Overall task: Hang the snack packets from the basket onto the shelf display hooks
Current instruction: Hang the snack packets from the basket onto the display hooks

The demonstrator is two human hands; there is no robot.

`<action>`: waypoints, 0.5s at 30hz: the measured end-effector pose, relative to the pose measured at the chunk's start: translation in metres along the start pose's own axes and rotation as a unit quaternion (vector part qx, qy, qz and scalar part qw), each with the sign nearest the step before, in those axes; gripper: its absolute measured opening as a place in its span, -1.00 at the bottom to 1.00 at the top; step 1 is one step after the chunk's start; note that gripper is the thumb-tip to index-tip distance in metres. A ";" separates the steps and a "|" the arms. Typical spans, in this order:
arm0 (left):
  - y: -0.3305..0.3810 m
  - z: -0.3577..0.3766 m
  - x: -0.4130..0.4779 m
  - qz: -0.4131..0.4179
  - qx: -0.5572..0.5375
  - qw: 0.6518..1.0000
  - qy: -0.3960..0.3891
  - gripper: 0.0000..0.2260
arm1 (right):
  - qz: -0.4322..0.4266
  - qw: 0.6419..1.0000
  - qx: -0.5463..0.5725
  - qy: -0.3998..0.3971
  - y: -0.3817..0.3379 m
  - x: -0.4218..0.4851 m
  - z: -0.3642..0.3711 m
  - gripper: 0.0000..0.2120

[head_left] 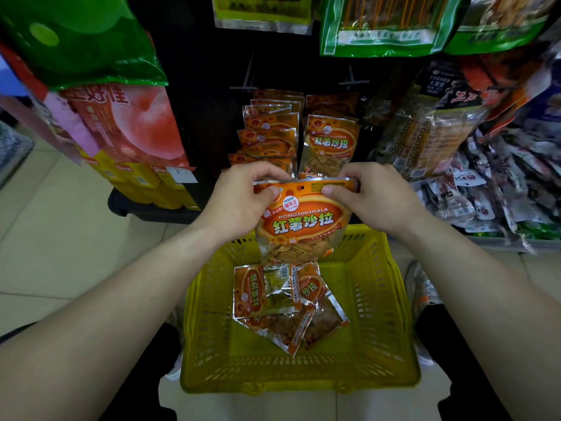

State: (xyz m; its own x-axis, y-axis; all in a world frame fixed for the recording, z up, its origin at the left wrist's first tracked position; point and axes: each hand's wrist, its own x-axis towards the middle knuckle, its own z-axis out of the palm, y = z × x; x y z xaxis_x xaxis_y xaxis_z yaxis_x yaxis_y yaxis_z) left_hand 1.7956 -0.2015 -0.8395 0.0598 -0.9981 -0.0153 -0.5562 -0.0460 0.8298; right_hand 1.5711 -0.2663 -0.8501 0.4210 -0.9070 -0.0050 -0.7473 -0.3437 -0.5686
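An orange snack packet (303, 223) hangs upright between my hands above the yellow basket (385, 335). My left hand (239, 199) pinches its top left corner and my right hand (373, 196) pinches its top right corner. A small hang hole shows in the packet's top strip. Several more orange packets (282, 302) lie in the basket. Just beyond my hands, two rows of the same packets hang on the shelf: a left row (267, 132) and a right row (331, 141). Two bare display hooks (246, 77) jut out above them.
Large green and pink bags (100, 86) hang at the left, close to my left arm. Green bags (379, 22) hang above, and dark packets (431, 123) and a heap of small packs (485, 192) fill the right. The basket stands on a pale tiled floor (60, 238).
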 end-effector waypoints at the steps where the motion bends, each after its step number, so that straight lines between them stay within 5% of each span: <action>1: 0.000 0.000 0.000 0.000 0.002 1.000 0.000 -0.79 | -0.001 1.000 0.000 0.000 0.000 0.000 0.000 -0.66; 15: -0.001 0.018 -0.005 0.056 0.044 0.997 -0.028 -0.81 | -0.097 0.988 -0.108 -0.059 -0.024 -0.011 0.017 -0.82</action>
State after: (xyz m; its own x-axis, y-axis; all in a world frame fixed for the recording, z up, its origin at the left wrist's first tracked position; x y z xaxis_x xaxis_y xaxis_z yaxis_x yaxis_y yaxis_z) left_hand 1.7812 -0.1969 -0.8502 -0.0521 -0.9978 0.0411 -0.6277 0.0648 0.7758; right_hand 1.5931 -0.2442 -0.8502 0.6150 -0.7884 -0.0155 -0.7329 -0.5643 -0.3801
